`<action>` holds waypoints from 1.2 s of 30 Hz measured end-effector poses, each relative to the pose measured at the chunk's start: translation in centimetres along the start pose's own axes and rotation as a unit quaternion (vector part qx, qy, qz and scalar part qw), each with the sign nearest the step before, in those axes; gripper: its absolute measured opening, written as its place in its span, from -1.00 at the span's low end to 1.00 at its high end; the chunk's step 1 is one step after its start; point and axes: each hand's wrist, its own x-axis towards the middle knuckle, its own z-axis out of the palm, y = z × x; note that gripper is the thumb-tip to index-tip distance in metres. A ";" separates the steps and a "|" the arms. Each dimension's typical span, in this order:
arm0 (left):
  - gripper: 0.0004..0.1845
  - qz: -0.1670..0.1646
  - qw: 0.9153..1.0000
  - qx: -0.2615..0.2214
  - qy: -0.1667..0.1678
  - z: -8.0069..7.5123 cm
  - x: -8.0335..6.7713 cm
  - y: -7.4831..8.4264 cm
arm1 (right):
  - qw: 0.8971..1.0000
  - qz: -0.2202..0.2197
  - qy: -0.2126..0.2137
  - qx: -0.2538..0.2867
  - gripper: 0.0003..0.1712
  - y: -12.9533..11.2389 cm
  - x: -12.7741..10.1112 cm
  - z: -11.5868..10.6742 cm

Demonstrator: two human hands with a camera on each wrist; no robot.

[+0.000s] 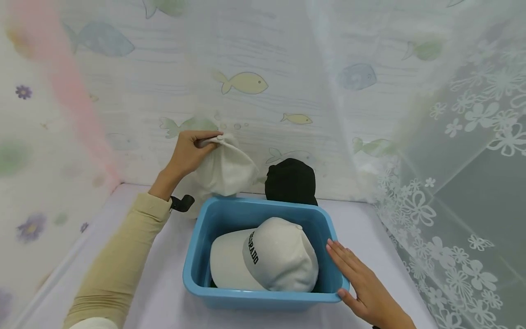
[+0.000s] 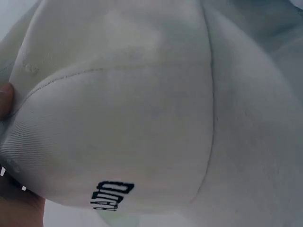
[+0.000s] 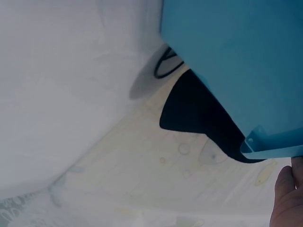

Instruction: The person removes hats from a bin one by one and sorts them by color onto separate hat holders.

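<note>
My left hand (image 1: 191,153) pinches a white baseball cap (image 1: 228,167) by its edge, holding it up behind the blue plastic bin (image 1: 263,296). Dark lettering shows on that cap (image 2: 118,137) in the left wrist view, where it fills most of the picture. Inside the bin lies another white cap (image 1: 283,256), lettered on the front, its brim toward the left. My right hand (image 1: 365,285) rests with fairly straight fingers on the bin's right rim, the thumb by the front corner. Behind the bin stands a black cap (image 1: 291,180), partly hidden by the rim.
The bin stands on a white cloth-covered table (image 1: 164,274). A fish-patterned curtain (image 1: 246,45) rises along the back, and a sheer flowered curtain (image 1: 452,228) hangs at the right. Beneath the white cap in the bin, a little of something dark shows.
</note>
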 end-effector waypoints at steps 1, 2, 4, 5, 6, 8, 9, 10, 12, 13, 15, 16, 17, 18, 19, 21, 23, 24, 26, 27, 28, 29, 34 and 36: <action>-0.71 -0.003 1.000 0.005 -0.004 0.1 -0.2 -0.4 | 1.000 0.000 0.000 0.001 -0.20 0.0 0.0 0.0; -0.70 -0.007 1.000 0.009 -0.007 0.3 -0.4 -0.7 | 1.000 -0.001 0.001 0.001 -0.20 0.0 -0.1 0.1; -0.69 -0.015 1.000 0.021 -0.008 0.4 -0.6 -1.3 | 1.000 -0.003 0.002 0.003 -0.21 0.0 -0.1 0.1; -0.69 -0.020 0.999 0.025 -0.007 0.5 -0.7 -1.5 | 1.000 -0.004 0.002 0.003 -0.21 0.0 -0.1 0.1; -0.69 -0.023 0.999 0.031 -0.006 0.5 -0.7 -1.8 | 1.000 -0.003 0.002 0.004 -0.21 0.0 -0.1 0.1; -0.68 -0.029 0.999 0.038 -0.004 0.5 -0.7 -2.3 | 1.000 -0.004 0.002 0.003 -0.21 0.0 -0.1 0.2; -0.67 -0.033 0.999 0.040 -0.004 0.5 -0.7 -2.4 | 1.000 -0.004 0.002 0.003 -0.20 0.0 -0.1 0.2; -0.67 -0.038 0.998 0.040 -0.005 0.5 -0.6 -2.7 | 1.000 -0.004 0.003 0.002 -0.20 0.0 -0.1 0.3; -0.66 -0.051 0.998 0.038 -0.007 0.5 -0.5 -3.0 | 1.000 -0.005 0.003 0.001 -0.20 0.1 -0.1 0.3; -0.65 -0.059 0.998 0.037 -0.007 0.4 -0.5 -3.2 | 1.000 -0.006 0.004 0.001 -0.21 0.1 -0.1 0.4; -0.64 -0.073 0.997 0.038 -0.010 0.3 -0.3 -3.5 | 1.000 -0.009 0.006 0.002 -0.21 0.2 -0.1 0.4; -0.63 -0.080 0.996 0.043 -0.013 0.2 -0.2 -3.7 | 1.000 -0.010 0.006 0.003 -0.21 0.2 -0.1 0.5; -0.61 -0.088 0.995 0.048 -0.017 0.1 -0.2 -3.8 | 1.000 -0.013 0.007 0.003 -0.21 0.2 0.0 0.5; -0.61 -0.096 0.994 0.052 -0.022 0.0 -0.1 -4.0 | 1.000 -0.016 0.008 0.004 -0.21 0.2 0.0 0.5; -0.59 -0.104 0.993 0.057 -0.029 -0.1 -0.1 -4.0 | 1.000 -0.019 0.009 0.004 -0.21 0.2 0.0 0.5; -0.56 -0.120 0.990 0.062 -0.043 -0.3 -0.1 -4.3 | 1.000 -0.023 0.008 0.004 -0.21 0.2 0.0 0.5; -0.53 -0.136 0.987 0.067 -0.058 -0.5 -0.2 -4.5 | 1.000 -0.023 0.006 0.005 -0.22 0.2 0.0 0.5; -0.51 -0.144 0.985 0.066 -0.063 -0.5 -0.2 -4.7 | 1.000 -0.019 0.004 0.006 -0.22 0.2 0.0 0.5; -0.46 -0.156 0.983 0.065 -0.070 -0.5 -0.3 -5.1 | 1.000 -0.012 -0.001 0.010 -0.22 0.2 0.0 0.5; -0.43 -0.161 0.982 0.064 -0.074 -0.6 -0.3 -5.3 | 1.000 -0.008 -0.003 0.011 -0.22 0.2 0.0 0.5; -0.41 -0.166 0.981 0.064 -0.077 -0.6 -0.3 -5.5 | 1.000 -0.007 -0.004 0.012 -0.22 0.2 0.0 0.4; -0.40 -0.170 0.980 0.062 -0.079 -0.6 -0.3 -5.6 | 1.000 -0.006 -0.005 0.014 -0.22 0.2 0.0 0.4; -0.36 -0.177 0.977 0.057 -0.105 -0.7 0.0 -6.6 | 1.000 -0.005 -0.005 0.010 -0.22 0.2 0.1 0.1; -0.35 -0.176 0.975 0.059 -0.118 -0.8 0.1 -6.9 | 1.000 -0.007 -0.008 0.006 -0.22 0.3 0.2 0.0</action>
